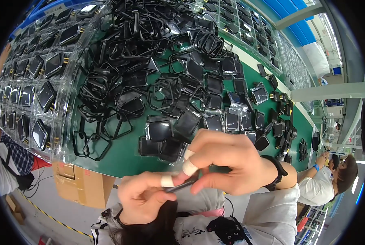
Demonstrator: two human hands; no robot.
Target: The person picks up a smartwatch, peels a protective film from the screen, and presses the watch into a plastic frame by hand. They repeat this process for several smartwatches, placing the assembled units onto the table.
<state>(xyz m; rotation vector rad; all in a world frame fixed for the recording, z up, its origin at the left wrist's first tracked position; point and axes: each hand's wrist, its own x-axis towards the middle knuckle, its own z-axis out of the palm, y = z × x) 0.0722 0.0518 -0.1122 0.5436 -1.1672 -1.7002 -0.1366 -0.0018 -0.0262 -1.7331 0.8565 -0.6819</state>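
Looking down at two bare hands working close together just off the bench's (125,157) near edge. Left hand (143,196) curling shut, thumb and taped forefinger pinching one end of a thin dark panel (185,184). Right hand (227,165) reaching in from the right, fingers bent, taped fingertips (189,167) pressing onto the same panel from above and gripping it. Panel lying tilted, edge-on, between both hands, above the lap. Wearing a black wristband (277,171) on the right wrist.

Covering the middle of the green bench, a tangled heap of black square frames (150,61). Lying just beyond the hands at the near edge, dark panels in clear bags (215,118). Running along the left edge, clear trays (35,90) holding dark panels in rows. Lining the far right edge, more such trays (247,28). Sitting under the near left corner, a cardboard box (82,183). Sitting at the right, beyond the bench, another person in white (325,179).
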